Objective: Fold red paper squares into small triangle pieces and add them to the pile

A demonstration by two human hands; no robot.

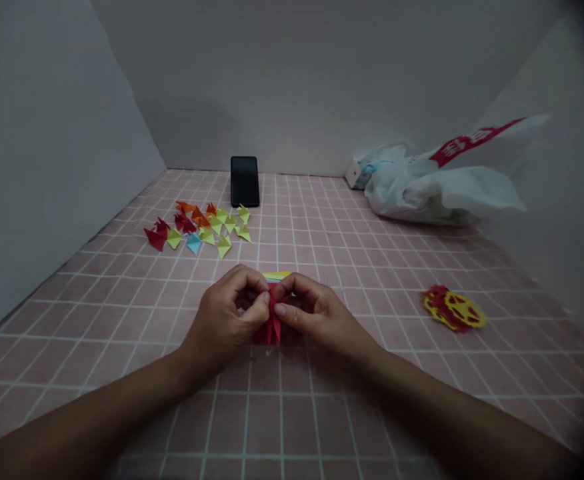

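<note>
Between my two hands is a piece of folded red paper (275, 328), with two narrow points hanging down toward me. My left hand (229, 303) pinches its left side between thumb and forefinger. On the other side, the thumb and fingertips of my right hand (315, 307) are closed on the same paper. Fingers cover the paper's upper part. Just behind the hands lies a small stack of coloured paper (277, 275), yellow on top and partly hidden. Some red also shows under the hands; I cannot tell whether it is a separate sheet.
Several small folded paper birds (202, 223) in red, orange, yellow and blue lie at the back left. Behind them a black phone (245, 181) leans upright. Red and yellow paper cutouts (455, 309) lie at right. A white plastic bag (427, 190) and a small box (356, 175) occupy the back right.
</note>
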